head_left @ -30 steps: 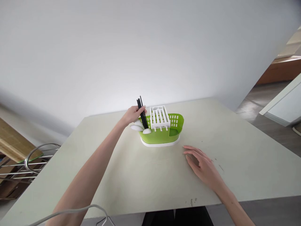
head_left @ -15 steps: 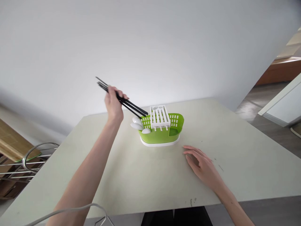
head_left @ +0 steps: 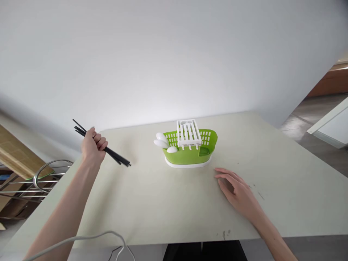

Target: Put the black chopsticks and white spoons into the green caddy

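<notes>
My left hand (head_left: pixel 94 145) is closed around a bundle of several black chopsticks (head_left: pixel 116 155), held above the left part of the table. Their ends stick out on both sides of the fist. A green perforated utensil basket (head_left: pixel 187 156) with a white base stands near the table's middle. Across its top sits a white slotted rack (head_left: pixel 189 133). White spoons (head_left: pixel 162 141) lean out of the basket's left end. My right hand (head_left: pixel 239 192) rests on the table to the right of the basket, fingers loosely spread, holding nothing.
The pale table (head_left: pixel 163 203) meets a plain wall (head_left: pixel 174 65) at the back. A metal wire rack (head_left: pixel 40 181) with a wooden board (head_left: pixel 21 156) stands beyond the left edge. A grey cable (head_left: pixel 81 238) crosses the lower left foreground.
My left hand has moved left and down with the chopsticks, away from the basket's left end. My right hand stays where it was. The view has shifted slightly.
</notes>
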Demonstrator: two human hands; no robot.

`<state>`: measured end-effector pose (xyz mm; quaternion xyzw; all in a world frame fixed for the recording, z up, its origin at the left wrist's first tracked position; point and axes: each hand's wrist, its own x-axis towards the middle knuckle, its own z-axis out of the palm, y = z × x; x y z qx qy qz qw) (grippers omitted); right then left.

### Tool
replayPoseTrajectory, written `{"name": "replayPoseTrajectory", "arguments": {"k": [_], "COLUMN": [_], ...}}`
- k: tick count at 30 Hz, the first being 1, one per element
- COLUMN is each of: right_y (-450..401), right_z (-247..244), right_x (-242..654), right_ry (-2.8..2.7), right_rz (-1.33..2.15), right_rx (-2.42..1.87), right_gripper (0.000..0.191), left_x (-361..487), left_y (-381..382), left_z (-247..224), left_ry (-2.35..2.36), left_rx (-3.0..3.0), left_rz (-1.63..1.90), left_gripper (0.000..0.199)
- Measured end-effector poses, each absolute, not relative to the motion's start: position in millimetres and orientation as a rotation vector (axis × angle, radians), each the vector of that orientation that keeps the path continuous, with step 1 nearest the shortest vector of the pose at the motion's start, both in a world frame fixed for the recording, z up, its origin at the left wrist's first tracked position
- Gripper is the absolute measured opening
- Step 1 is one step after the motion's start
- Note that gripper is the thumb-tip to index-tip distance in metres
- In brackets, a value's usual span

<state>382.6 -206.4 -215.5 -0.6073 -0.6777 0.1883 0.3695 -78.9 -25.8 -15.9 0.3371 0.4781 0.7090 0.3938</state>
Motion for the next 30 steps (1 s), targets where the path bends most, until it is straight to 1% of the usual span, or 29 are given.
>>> {"name": "replayPoseTrajectory", "arguments": {"k": [5, 7, 9, 11, 17, 20, 27, 30], "right_y": [-206.7, -207.2, -207.9, -208.7, -209.5, -209.4, -208.8, -209.2], "right_z": [-215.5, -215.2, -214.7, -214.3, -214.7, -214.5, -213.8, -214.0], "right_x": [382.9, 383.0, 383.0, 383.1, 383.5, 383.4, 384.5, 385.1], "right_ry": [-1.745, -1.740, -1.739, -1.742, -1.751, -1.752, -1.760, -1.761], "right_rz": [0.473, 0.481, 0.493, 0.497, 0.470, 0.470, 0.461, 0.464], "right_rx": [-1.568, -1.571, -1.569, -1.571, -1.575, -1.577, -1.581, -1.574], "right_gripper": [0.023, 0.023, 0.023, 0.024, 0.023, 0.024, 0.025, 0.024], "left_x": [-115.1, -119.0, -117.0, -111.5, -96.3, -92.0, -88.5, -88.8], "left_y": [-44.9, -52.2, -59.0, -65.0, -82.0, -92.1, -107.0, -106.5], "left_z": [-48.8, -59.0, -65.1, -65.2, -47.2, -47.6, -64.6, -65.3], "left_ry": [1.487, 1.532, 1.536, 1.495, 1.266, 1.224, 1.208, 1.235], "left_rx": [1.040, 1.109, 1.163, 1.189, 1.232, 1.303, 1.364, 1.377], "left_rz": [1.274, 1.163, 1.196, 1.311, 1.611, 1.636, 1.643, 1.597], "left_gripper": [0.046, 0.049, 0.049, 0.049, 0.051, 0.053, 0.053, 0.053]}}
